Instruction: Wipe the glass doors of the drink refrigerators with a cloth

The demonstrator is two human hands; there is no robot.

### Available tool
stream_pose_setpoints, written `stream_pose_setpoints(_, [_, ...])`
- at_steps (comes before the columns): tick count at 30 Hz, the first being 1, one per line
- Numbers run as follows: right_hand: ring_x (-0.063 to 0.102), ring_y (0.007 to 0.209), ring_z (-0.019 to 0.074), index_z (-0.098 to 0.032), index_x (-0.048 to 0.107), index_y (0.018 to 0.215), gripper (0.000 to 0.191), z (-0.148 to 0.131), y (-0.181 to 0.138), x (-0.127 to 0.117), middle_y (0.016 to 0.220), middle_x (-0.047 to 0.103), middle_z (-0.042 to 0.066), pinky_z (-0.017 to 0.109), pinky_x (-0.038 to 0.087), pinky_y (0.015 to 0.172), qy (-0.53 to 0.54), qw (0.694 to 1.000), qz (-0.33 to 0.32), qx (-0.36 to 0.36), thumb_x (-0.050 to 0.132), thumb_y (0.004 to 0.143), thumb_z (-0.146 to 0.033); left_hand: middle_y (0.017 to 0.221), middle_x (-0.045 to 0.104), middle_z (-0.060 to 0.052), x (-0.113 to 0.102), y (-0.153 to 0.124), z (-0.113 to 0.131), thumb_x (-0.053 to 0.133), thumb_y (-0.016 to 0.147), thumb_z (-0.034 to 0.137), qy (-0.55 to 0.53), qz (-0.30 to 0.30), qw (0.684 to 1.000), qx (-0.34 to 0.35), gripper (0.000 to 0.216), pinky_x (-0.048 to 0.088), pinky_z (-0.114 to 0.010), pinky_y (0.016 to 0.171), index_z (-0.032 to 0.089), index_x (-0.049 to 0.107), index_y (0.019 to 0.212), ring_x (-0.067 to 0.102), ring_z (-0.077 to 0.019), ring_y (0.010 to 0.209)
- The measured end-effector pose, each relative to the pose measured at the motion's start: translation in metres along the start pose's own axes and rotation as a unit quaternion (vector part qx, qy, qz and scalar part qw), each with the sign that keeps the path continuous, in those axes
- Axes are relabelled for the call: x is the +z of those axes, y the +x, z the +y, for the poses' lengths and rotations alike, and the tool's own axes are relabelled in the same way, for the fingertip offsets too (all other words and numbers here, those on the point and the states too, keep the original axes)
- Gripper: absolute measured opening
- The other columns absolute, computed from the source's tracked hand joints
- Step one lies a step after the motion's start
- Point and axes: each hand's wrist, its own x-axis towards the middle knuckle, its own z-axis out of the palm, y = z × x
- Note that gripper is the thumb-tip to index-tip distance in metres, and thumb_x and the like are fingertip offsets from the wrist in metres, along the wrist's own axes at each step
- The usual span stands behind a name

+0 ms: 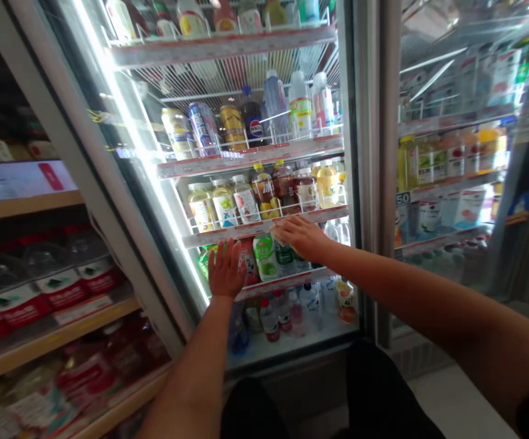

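Observation:
An open drinks fridge stands before me, with wire shelves full of bottles. My left hand reaches into the second shelf from the bottom, fingers spread over a red-labelled bottle and a green packet at the left end. My right hand lies palm down on the same shelf, fingers curled over the top of a dark green bottle, next to a white and green bottle. Whether it grips the bottle is hidden.
The fridge's glass door is swung open to the left, in front of store shelves with red and white packs. A second, shut fridge stands on the right. Small bottles fill the bottom shelf.

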Motion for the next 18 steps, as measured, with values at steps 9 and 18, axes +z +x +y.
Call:
stream_pose_setpoints(9, [0.048,0.119,0.0280,-0.018,0.058,0.132,0.038,-0.024,0.035,0.010,0.133,0.060,0.011,0.044,0.042,0.099,-0.003,0.999,-0.011,-0.033,0.046,0.097,-0.013,0.155,0.039,-0.008,-0.003,0.001,0.003,0.049,0.096,0.033,0.007,0.011,1.000,0.008,0.058,0.013,-0.049,0.125,0.025,0.034,0.152,0.020,-0.0241,0.151])
stream_pose_setpoints(18, [0.049,0.119,0.0268,-0.017,0.058,0.131,0.036,-0.043,0.058,0.017,0.132,0.060,0.012,0.043,0.042,0.098,0.011,0.998,-0.042,-0.037,0.047,0.097,-0.014,0.156,0.036,-0.007,-0.003,0.000,0.002,0.048,0.097,0.034,0.009,0.003,1.000,0.003,0.059,0.013,-0.048,0.125,0.026,0.033,0.153,0.020,-0.0244,0.150])
